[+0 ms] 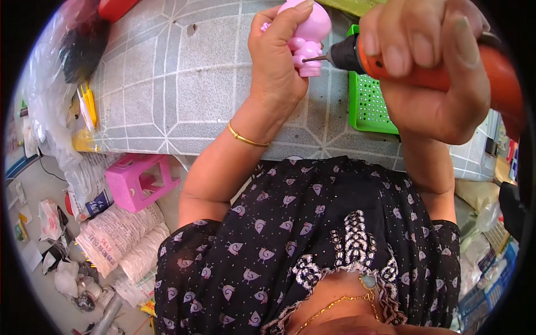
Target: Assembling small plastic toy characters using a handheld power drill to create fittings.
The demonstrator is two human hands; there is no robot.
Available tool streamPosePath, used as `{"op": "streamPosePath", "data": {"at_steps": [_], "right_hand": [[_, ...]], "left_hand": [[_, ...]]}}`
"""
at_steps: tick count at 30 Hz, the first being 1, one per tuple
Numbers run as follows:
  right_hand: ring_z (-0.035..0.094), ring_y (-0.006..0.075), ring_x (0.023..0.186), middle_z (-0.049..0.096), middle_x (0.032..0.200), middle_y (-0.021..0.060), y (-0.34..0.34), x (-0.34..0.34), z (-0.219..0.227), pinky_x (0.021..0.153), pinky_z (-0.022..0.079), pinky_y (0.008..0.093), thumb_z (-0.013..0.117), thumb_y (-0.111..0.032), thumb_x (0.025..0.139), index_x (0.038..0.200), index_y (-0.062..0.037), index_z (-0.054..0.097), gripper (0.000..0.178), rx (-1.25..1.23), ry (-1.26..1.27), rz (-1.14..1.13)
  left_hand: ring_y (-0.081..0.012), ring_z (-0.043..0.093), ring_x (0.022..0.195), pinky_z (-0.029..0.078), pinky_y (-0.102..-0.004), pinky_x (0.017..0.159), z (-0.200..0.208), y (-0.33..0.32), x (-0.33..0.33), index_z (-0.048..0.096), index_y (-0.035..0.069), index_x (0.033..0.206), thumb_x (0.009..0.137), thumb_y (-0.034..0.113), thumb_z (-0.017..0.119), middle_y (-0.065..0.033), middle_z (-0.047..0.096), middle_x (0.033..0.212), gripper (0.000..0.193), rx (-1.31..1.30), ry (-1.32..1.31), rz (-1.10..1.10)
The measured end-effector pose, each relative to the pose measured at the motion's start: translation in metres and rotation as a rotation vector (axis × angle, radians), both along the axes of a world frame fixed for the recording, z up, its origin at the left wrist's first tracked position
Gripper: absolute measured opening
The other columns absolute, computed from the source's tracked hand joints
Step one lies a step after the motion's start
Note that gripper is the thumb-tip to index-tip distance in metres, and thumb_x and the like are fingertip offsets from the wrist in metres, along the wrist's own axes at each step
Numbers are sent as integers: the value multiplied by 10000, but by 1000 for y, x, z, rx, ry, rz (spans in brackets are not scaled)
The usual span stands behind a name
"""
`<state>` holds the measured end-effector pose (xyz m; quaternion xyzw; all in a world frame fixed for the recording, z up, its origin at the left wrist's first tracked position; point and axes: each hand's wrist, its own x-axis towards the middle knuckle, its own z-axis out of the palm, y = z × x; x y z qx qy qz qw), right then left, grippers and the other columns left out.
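Observation:
My left hand is closed around a pink plastic toy figure with a large round head, held over the table near its far side. In my right hand is an orange electric screwdriver with a black nose, lying sideways. Its thin metal bit points left and its tip meets a small dark hole in the figure's lower body. My fingers wrap the tool's body, and its rear end runs off toward the right rim.
A green perforated basket stands on the grey patterned tablecloth below my right hand. Clear plastic bags hang at the table's left end. On the floor are a pink stool and white woven sacks.

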<state>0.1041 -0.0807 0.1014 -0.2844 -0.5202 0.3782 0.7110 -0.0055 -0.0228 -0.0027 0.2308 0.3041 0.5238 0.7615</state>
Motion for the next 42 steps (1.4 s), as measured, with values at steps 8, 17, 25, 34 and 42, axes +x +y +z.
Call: {"op": "streamPosePath", "data": {"at_steps": [8, 17, 25, 34, 42], "right_hand": [[478, 132, 674, 474, 792, 18, -17, 54, 4, 699, 430, 322, 529, -192, 958, 987, -101, 502, 99, 21, 30, 18], [465, 194, 864, 460, 903, 62, -22, 138, -22, 902, 388, 394, 546, -269, 962, 1137, -29, 561, 298, 15, 136, 23], [634, 285, 972, 599, 1153, 193, -10, 105, 14, 956, 483, 388, 498, -145, 1007, 1293, 81, 452, 367, -100, 127, -1012], [564, 284, 1176, 576, 1239, 202, -70, 150, -11, 1082, 381, 395, 716, 37, 806, 1229, 86, 483, 486, 709, -650, -1514], [612, 200, 984, 621, 1208, 108, -64, 63, -23, 855, 483, 330, 745, -109, 810, 1312, -27, 545, 547, 151, -784, -661]], "left_hand": [[-203, 661, 719, 548, -289, 621, 4, 6, -6, 609, 41, 1122, 903, 231, 652, -103, 679, 912, 293, -57, -86, -213], [-323, 701, 841, 602, -404, 699, -3, 18, 0, 584, -4, 1209, 895, 466, 650, -227, 687, 1013, 569, -8, -346, -442], [-479, 521, 1214, 437, -597, 1057, -9, 25, -14, 411, 26, 1419, 836, 551, 709, -307, 528, 1288, 839, -41, -729, -640], [-479, 495, 1262, 401, -611, 1094, 15, 11, -17, 474, 27, 1365, 807, 308, 762, -257, 533, 1317, 688, 201, -585, -552], [-474, 507, 1252, 406, -595, 1093, 35, -8, -14, 554, 99, 1284, 791, 209, 763, -200, 562, 1295, 546, 326, -516, -536]]}}
